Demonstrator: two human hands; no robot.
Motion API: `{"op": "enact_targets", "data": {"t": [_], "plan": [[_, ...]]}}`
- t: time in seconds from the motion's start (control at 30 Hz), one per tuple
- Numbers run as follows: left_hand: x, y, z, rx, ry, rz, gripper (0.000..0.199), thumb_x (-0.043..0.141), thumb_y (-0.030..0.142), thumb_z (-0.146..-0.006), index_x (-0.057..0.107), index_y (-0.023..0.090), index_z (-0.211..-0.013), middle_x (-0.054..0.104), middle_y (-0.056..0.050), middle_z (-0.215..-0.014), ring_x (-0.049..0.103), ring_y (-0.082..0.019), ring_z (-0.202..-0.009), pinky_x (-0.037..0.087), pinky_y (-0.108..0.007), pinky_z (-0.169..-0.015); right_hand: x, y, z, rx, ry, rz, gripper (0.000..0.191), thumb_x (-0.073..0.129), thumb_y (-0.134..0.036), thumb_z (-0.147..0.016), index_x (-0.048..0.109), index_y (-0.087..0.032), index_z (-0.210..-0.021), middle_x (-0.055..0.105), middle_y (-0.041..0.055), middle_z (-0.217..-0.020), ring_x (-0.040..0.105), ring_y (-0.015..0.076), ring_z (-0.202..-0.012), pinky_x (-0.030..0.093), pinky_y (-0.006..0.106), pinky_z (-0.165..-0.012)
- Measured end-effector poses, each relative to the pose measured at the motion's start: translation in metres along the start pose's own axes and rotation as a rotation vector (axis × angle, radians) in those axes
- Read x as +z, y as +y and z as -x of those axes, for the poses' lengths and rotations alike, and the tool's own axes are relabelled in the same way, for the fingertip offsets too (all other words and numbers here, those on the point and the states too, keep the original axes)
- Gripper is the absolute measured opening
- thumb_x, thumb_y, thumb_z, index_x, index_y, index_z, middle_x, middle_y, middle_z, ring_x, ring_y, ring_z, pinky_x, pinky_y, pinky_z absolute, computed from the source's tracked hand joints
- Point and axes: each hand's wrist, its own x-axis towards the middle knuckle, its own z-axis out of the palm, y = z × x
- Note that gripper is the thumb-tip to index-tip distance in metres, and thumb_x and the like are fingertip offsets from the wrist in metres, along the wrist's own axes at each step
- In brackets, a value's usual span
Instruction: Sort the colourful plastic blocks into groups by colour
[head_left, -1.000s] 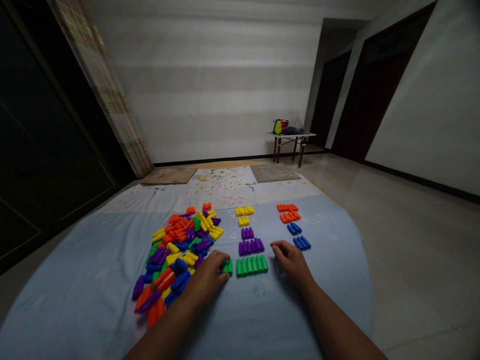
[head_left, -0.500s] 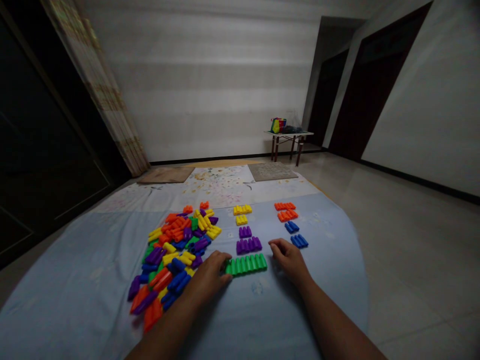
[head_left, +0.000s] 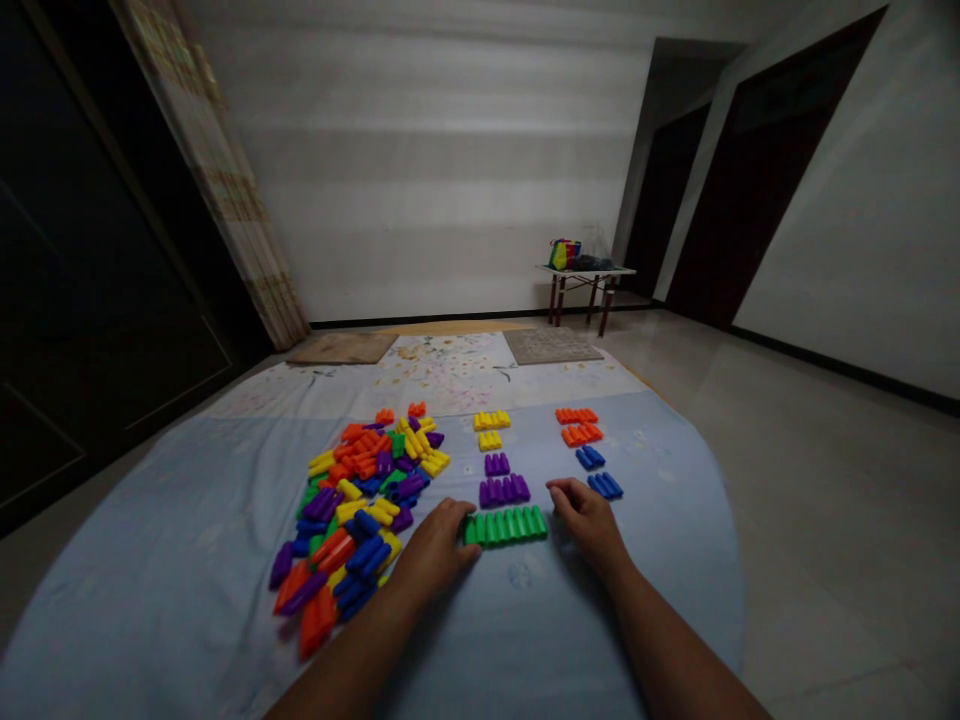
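A long green row of joined tube-like pieces (head_left: 507, 527) lies flat on the blue cloth. My left hand (head_left: 444, 545) is at its left end, thumb and fingers around that end. Just off the right end rests my right hand (head_left: 583, 512), fingers curled together; whether anything small is between them cannot be seen. Beyond the green row are purple blocks (head_left: 505, 490) and yellow blocks (head_left: 492, 420). Farther right lie blue blocks (head_left: 605, 486) and orange blocks (head_left: 582, 435). A mixed pile of coloured pieces (head_left: 364, 470) spreads to the left of my left hand.
The blue cloth (head_left: 645, 600) covers the near part of the round table. Two flat mats, a brown one (head_left: 345, 349) and a grey one (head_left: 553, 346), lie at its far edge. A small folding table (head_left: 592, 272) with a colourful bag (head_left: 564, 254) stands behind.
The view has shifted slightly, so everything appears a little farther right. The green row has shifted slightly right relative to the purple blocks, with my left hand still at its left end.
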Motion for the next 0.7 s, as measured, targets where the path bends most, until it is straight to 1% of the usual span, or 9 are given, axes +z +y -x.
{"op": "enact_targets", "data": {"t": [0.13, 0.27, 0.37, 0.53, 0.63, 0.7], "plan": [[-0.002, -0.003, 0.006, -0.039, 0.011, 0.027, 0.051, 0.058, 0.027, -0.066, 0.052, 0.019, -0.116, 0.056, -0.007, -0.115, 0.054, -0.02, -0.103, 0.04, -0.028, -0.089, -0.001, 0.004, 0.001, -0.004, 0.029, -0.008, 0.041, 0.049, -0.05, -0.076, 0.066, -0.014, -0.085, 0.061, 0.0023, -0.061, 0.056, 0.0169, -0.057, 0.044, 0.026, -0.055], [-0.002, -0.001, 0.015, -0.096, 0.041, 0.026, 0.049, 0.055, 0.028, -0.069, 0.051, 0.018, -0.116, 0.056, -0.008, -0.114, 0.054, -0.02, -0.103, 0.041, -0.029, -0.088, -0.002, 0.006, 0.002, 0.015, 0.079, -0.022, 0.041, 0.051, -0.051, -0.074, 0.066, -0.014, -0.084, 0.062, 0.0026, -0.061, 0.057, 0.0173, -0.057, 0.045, 0.027, -0.054], [0.003, 0.001, 0.021, -0.106, 0.056, 0.026, 0.045, 0.053, 0.028, -0.07, 0.051, 0.018, -0.114, 0.056, -0.008, -0.114, 0.052, -0.019, -0.107, 0.039, -0.029, -0.092, -0.005, 0.002, 0.001, 0.022, 0.097, 0.013, 0.041, 0.052, -0.049, -0.073, 0.066, -0.013, -0.088, 0.063, 0.0032, -0.061, 0.059, 0.018, -0.058, 0.045, 0.027, -0.054], [0.013, -0.001, 0.025, -0.087, 0.087, -0.034, 0.046, 0.053, 0.025, -0.072, 0.051, 0.017, -0.117, 0.052, -0.01, -0.124, 0.043, -0.02, -0.12, 0.03, -0.033, -0.102, -0.007, -0.006, -0.003, 0.013, 0.028, 0.113, 0.038, 0.049, -0.045, -0.074, 0.065, -0.014, -0.09, 0.065, 0.0032, -0.062, 0.059, 0.0178, -0.056, 0.044, 0.028, -0.054], [0.015, -0.002, 0.026, -0.072, 0.09, -0.058, 0.047, 0.052, 0.025, -0.074, 0.049, 0.015, -0.12, 0.05, -0.012, -0.127, 0.04, -0.022, -0.123, 0.027, -0.035, -0.105, -0.007, -0.003, -0.002, -0.008, 0.007, 0.18, 0.036, 0.047, -0.043, -0.075, 0.066, -0.014, -0.087, 0.065, 0.0029, -0.061, 0.059, 0.0186, -0.057, 0.044, 0.029, -0.054], [0.016, -0.001, 0.027, -0.05, 0.099, -0.074, 0.045, 0.051, 0.025, -0.075, 0.05, 0.016, -0.119, 0.051, -0.011, -0.126, 0.041, -0.022, -0.121, 0.028, -0.035, -0.104, -0.007, 0.003, 0.003, -0.01, 0.006, 0.205, 0.036, 0.047, -0.043, -0.075, 0.066, -0.015, -0.087, 0.065, 0.003, -0.062, 0.059, 0.019, -0.057, 0.044, 0.029, -0.054]]}}
